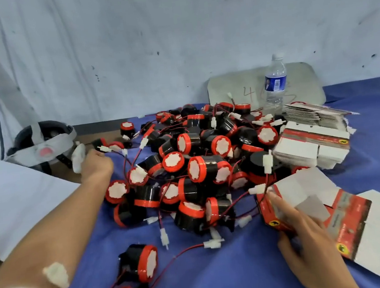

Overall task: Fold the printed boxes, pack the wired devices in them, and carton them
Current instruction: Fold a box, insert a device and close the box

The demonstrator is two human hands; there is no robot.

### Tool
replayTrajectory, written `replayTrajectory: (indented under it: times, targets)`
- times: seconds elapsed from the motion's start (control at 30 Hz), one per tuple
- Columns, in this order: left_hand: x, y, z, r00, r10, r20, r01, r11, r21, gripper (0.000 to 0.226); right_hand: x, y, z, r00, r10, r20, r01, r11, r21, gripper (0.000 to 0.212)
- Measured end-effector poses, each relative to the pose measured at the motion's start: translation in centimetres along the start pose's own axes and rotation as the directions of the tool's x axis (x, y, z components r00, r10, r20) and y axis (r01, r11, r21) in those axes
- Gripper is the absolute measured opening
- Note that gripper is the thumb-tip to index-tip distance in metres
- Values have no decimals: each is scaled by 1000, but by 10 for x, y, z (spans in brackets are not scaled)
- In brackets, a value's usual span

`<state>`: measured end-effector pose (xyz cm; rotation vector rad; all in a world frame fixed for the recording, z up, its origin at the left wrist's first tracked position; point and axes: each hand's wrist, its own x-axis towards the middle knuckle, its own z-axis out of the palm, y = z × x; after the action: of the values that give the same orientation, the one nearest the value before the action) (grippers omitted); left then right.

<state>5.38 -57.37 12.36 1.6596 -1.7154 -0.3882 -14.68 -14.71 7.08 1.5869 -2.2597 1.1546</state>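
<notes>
Printed box (pixel 276 212), half folded with white flaps up, is held in the right hand (pixel 307 234): thumb under the red side, fingers over the top edge. Just right of that grip lies a flat box blank (pixel 357 227) on the blue cloth (pixel 233 275). Beyond the grip, away from the person, are the stacks of flat boxes (pixel 313 145), with a water bottle (pixel 274 83) behind them.

Left of the right hand and touching the box is the pile of wired devices (pixel 198 164), black and red with white caps. Left hand (pixel 96 164) reaches to the pile's far left edge, fingers curled round a red-black wire (pixel 121 154), white connector (pixel 104 149) at the knuckles. The grip looks closed on the wire; the fingertips are hidden. Two loose devices (pixel 140 264) sit nearer the person than that grip, under the forearm. A grey headset (pixel 43 145) lies just left of it.
</notes>
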Motion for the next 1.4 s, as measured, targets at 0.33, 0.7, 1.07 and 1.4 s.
replayTrajectory:
  times: [0.33,0.7,1.07,1.4]
  targets:
    - [-5,-1,-40,987,-24,158,10,996,89,33,2,3,4,999,-12,52,14,999,-35,108]
    - [-198,17,-89,826,178,536,-242,969,51,65,0,-8,2,1000,-23,4,23,996,-84,97]
    - [-246,4,-100,771,328,545,-370,928,-36,29,-7,-17,0,984,-136,-111,110,970,-218,83]
    - [-356,128,-63,789,512,338,247,240,-939,49,-10,-19,3,926,-289,-243,279,957,-74,27]
